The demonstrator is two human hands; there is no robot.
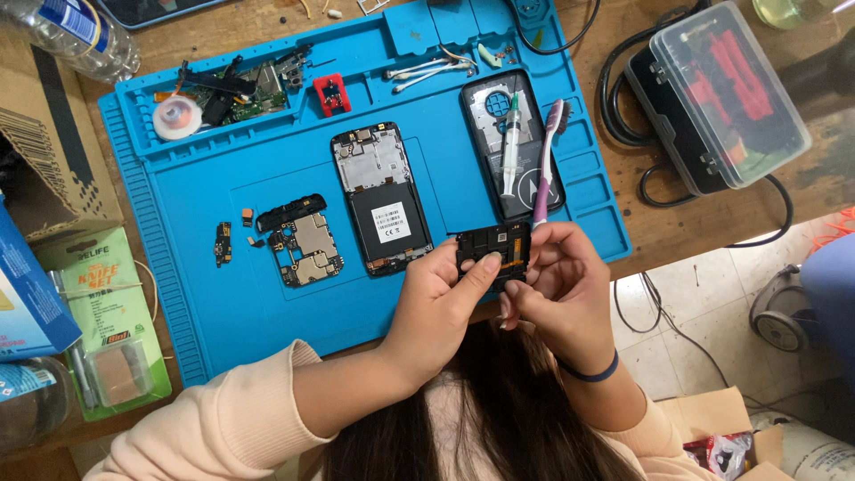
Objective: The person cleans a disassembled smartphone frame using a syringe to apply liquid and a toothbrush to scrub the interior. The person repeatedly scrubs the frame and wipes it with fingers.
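Both hands meet at the near edge of a blue work mat (267,303). My left hand (436,307) grips a small black phone part (494,248) by its left side, thumb on its face. My right hand (563,285) holds the same part from the right. A purple toothbrush (547,160) runs down into my right hand's fingers; whether they grip it is unclear. Just beyond lie a black phone back cover (488,134) with a syringe (510,147) on it, an opened phone frame with battery (381,198) and a circuit board (305,248).
In the mat's top trays lie loose phone parts (240,89), a tape roll (176,117), a red piece (329,93) and cotton swabs (419,71). A clear-lidded plastic box (726,93) stands at right, with a bottle (76,36), a cardboard box (53,151) and a green tool package (107,312) at left.
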